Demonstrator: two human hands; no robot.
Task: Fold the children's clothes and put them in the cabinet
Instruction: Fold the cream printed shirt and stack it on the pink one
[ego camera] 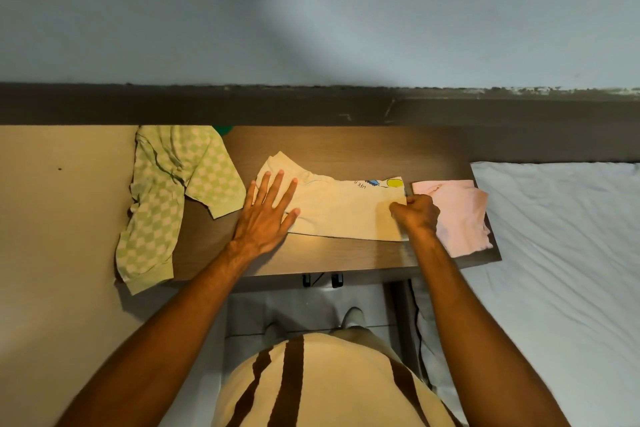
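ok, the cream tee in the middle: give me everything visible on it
The cream tee looks like soft knit cotton, lying flat on the brown table, partly folded into a wide band. A printed graphic with lettering shows at its far right edge. The left hand presses flat on its left end; the right hand has a closed grip on its right edge, beside a pink garment.

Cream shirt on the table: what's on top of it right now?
The left hand lies flat on the cream shirt at its left end; the right hand pinches its right edge. Fabric beneath both hands is hidden.
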